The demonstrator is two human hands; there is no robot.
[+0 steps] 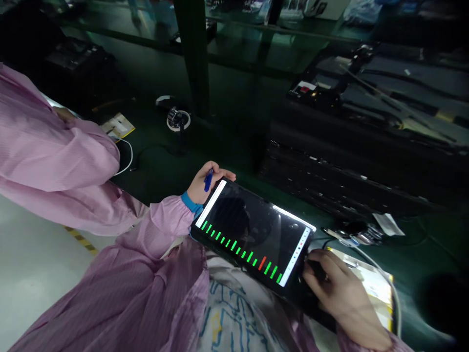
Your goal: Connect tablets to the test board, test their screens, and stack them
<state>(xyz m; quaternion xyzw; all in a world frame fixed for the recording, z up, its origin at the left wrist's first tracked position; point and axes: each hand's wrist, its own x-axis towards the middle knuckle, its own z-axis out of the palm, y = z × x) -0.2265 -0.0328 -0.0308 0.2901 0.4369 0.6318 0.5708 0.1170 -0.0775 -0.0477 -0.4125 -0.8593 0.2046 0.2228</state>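
Note:
A dark flat device with a lit screen point(252, 230) lies tilted before my body, turned sideways. Its screen shows a row of green text lines with one red line, and a white bar at each end. My left hand point(207, 183), with a teal band at the wrist, is at its upper left edge. A slim blue pen-like thing point(208, 180) sits between that hand's thumb and fingers. Curled and slightly blurred, my right hand point(335, 286) is at the device's right end. Dark shadow between its fingers hides what they grip, if anything.
Beneath the right forearm lies a yellow-edged white sheet point(381, 293), with a pale cable point(394, 278) alongside. Dark stacked panels point(348, 142) fill the right of the green bench. A round white-rimmed item point(178, 120) stands further back. At left is a co-worker's pink sleeve point(80, 146).

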